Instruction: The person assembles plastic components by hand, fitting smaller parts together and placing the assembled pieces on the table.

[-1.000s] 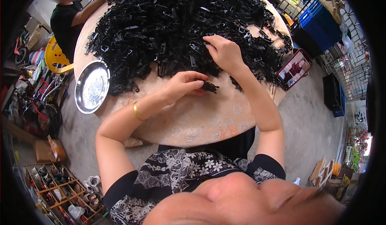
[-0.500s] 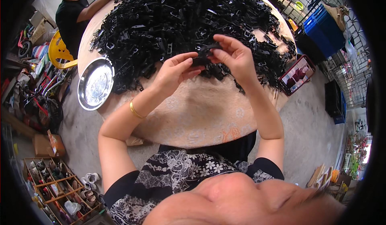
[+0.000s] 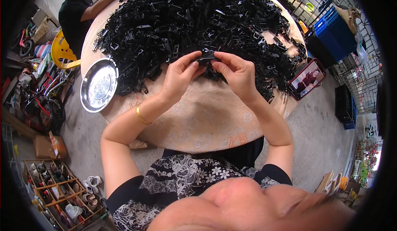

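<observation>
Between my two hands, over the near edge of the heap, is a small black plastic part [image 3: 206,60]. My left hand [image 3: 181,74] pinches its left end with thumb and forefinger. At its right end the fingertips of my right hand [image 3: 236,72] close on it. The part's exact shape is hard to make out against the dark pile. A big heap of black plastic parts [image 3: 182,20] covers most of the round table [image 3: 198,119], which wears a pale patterned cloth.
A shiny metal basin [image 3: 99,86] sits at the table's left edge, a phone [image 3: 307,79] with a lit screen at the right. Across at the far left, another person [image 3: 74,14] reaches toward the heap, near a yellow chair [image 3: 62,51]. Blue bins [image 3: 334,30] stand at right.
My right hand has come down and its fingers have closed in on the part. The part is now held level between both hands. My left hand has shifted slightly.
</observation>
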A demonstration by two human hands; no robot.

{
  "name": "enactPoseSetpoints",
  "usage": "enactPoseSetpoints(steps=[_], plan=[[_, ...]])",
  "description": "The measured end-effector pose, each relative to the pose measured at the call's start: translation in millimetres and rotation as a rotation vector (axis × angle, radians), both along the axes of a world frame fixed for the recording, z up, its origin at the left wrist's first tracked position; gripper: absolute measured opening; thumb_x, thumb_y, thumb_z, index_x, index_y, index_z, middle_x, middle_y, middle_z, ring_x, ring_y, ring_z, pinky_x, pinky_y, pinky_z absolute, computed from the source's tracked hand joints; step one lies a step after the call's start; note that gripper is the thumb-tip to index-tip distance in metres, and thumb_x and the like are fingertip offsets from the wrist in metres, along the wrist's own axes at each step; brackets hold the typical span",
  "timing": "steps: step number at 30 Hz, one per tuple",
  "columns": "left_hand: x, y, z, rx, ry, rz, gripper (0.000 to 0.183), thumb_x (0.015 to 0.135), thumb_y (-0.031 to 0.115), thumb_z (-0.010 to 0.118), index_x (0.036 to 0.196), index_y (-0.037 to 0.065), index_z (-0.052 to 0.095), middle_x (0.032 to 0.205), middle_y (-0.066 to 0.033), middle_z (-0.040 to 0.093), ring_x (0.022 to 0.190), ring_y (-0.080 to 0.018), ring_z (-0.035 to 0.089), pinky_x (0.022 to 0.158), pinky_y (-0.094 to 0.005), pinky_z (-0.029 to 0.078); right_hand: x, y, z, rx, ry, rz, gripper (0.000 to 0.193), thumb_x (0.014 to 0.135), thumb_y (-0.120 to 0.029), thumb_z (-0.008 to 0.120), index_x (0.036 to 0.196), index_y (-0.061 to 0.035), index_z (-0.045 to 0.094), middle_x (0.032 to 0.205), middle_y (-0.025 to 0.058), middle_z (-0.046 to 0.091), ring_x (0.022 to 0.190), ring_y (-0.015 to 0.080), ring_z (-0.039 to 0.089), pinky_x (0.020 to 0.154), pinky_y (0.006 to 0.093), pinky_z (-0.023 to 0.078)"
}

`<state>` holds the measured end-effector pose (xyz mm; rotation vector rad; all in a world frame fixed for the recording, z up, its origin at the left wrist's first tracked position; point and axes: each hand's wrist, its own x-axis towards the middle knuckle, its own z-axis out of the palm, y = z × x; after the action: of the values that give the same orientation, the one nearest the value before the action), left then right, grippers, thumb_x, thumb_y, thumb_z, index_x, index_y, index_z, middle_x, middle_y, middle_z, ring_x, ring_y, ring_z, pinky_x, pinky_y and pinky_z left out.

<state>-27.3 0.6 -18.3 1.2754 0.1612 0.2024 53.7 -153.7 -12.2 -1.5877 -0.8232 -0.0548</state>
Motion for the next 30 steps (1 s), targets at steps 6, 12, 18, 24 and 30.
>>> enactPoseSetpoints(steps=[6,12,18,24,30], plan=[[-1,4,0,0.163,0.008,0.019,0.036,0.090,0.007,0.053,0.124,-0.003,0.047,0.104,-0.0104,0.060,0.089,-0.0161,0.062,0.084,-0.0260,0.051,-4,1,-2,-0.010,0.026,0.053,0.022,0.080,-0.003,0.066,0.101,0.0020,0.065,0.087,0.0116,0.069,0.075,0.0092,0.064,0.065,0.0207,0.052],[2,10,-1,0.114,-0.027,0.023,0.037,0.087,0.005,0.058,0.121,-0.003,0.049,0.102,-0.0099,0.061,0.086,-0.0146,0.062,0.081,-0.0262,0.052,-2,-1,3,-0.041,-0.156,-0.028,0.023,0.078,-0.009,0.069,0.099,0.0006,0.065,0.092,0.0114,0.065,0.070,0.0114,0.062,0.061,0.0227,0.051],[5,9,0,0.050,-0.107,-0.062,0.040,0.086,0.004,0.058,0.123,-0.003,0.047,0.104,-0.0098,0.061,0.092,-0.0140,0.060,0.084,-0.0274,0.051,13,-9,5,-0.143,0.291,0.217,0.025,0.078,-0.011,0.070,0.100,0.0002,0.065,0.091,0.0063,0.067,0.074,0.0080,0.060,0.068,0.0207,0.050],[4,13,11,0.108,-0.121,-0.193,0.042,0.086,0.005,0.057,0.125,-0.002,0.046,0.106,-0.0092,0.060,0.094,-0.0137,0.059,0.084,-0.0277,0.050,12,-12,8,-0.084,0.290,0.276,0.019,0.083,-0.010,0.065,0.098,0.0014,0.065,0.085,0.0065,0.068,0.078,0.0087,0.062,0.070,0.0196,0.049],[-5,-7,0,0.234,-0.098,-0.331,0.031,0.084,0.001,0.055,0.114,-0.003,0.052,0.105,-0.0084,0.059,0.093,-0.0134,0.058,0.083,-0.0272,0.048,39,-24,18,-0.023,0.429,0.235,0.028,0.092,-0.024,0.053,0.091,0.0004,0.066,0.080,0.0052,0.066,0.070,0.0081,0.060,0.065,0.0205,0.049]])
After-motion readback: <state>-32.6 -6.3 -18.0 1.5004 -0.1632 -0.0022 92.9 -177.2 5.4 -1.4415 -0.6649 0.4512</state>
